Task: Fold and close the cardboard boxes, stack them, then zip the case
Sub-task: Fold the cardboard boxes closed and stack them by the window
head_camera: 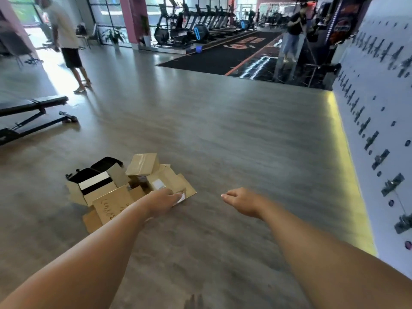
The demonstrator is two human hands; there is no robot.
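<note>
A heap of cardboard boxes (133,188) lies on the grey floor (223,139) at about 8 o'clock from the middle of the view, most with flaps open, one closed box (143,164) perched on top at the back. A black case (98,169) sits at the pile's 10 o'clock edge, partly hidden by the boxes. The left hand (163,200) reaches to the pile's 4 o'clock corner, its fingers (177,197) lying on the flat cardboard flap (189,190) there beside a white label; whether they pinch it or only press cannot be told. The right hand (242,200) hovers at 3 o'clock of the pile, well apart from it, fingers loosely curled and holding nothing.
</note>
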